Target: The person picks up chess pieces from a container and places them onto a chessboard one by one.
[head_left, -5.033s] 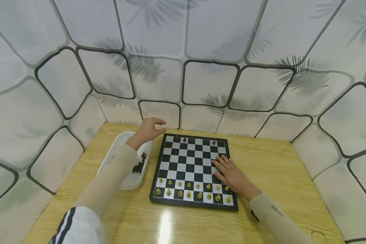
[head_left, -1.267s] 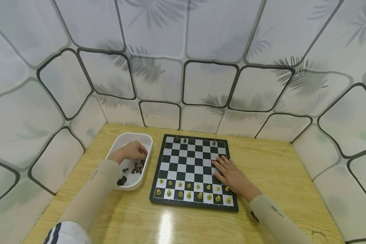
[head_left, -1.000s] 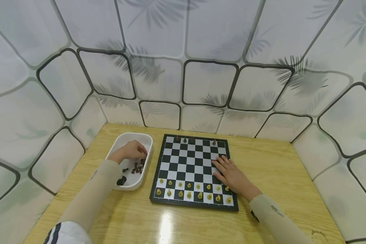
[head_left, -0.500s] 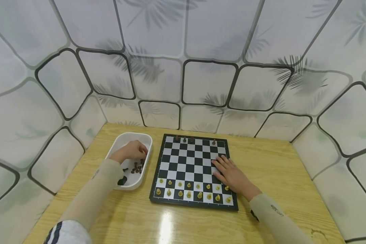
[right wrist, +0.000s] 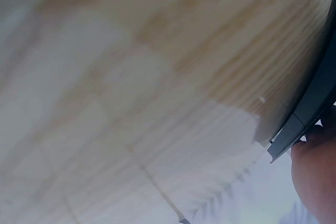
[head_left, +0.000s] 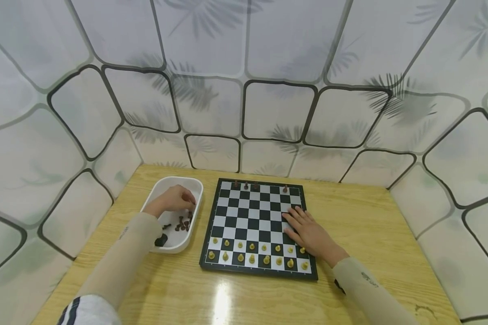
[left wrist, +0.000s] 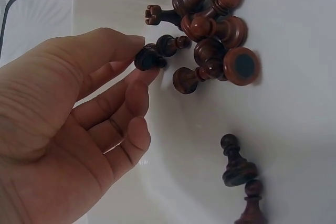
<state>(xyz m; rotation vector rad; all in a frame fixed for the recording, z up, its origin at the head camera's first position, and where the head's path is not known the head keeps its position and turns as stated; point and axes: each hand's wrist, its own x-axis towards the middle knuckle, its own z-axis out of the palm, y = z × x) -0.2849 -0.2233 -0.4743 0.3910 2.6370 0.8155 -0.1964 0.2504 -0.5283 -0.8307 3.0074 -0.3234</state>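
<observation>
My left hand (head_left: 175,198) reaches into a white plastic tray (head_left: 179,178) left of the chessboard. In the left wrist view, its thumb and index finger pinch a small dark chess piece (left wrist: 147,59), base toward the camera. Brown pieces lie heaped beside it, among them a rook (left wrist: 161,15); a dark pawn (left wrist: 236,161) lies apart. My right hand (head_left: 309,232) rests flat on the right side of the chessboard (head_left: 244,212), fingers extended. The right wrist view shows the board's black edge (right wrist: 310,108) by that hand.
Two rows of yellow chess pieces (head_left: 251,259) stand along the board's near side. Several dark pieces (head_left: 285,189) stand on the far row. A black object (head_left: 161,240) lies in the tray's near end. Patterned cloth (head_left: 280,113) walls the wooden table (head_left: 179,289) behind.
From above the tray by the board's far left corner, my left hand has gone down into the tray. Just now it has risen slightly. My right hand keeps its place.
</observation>
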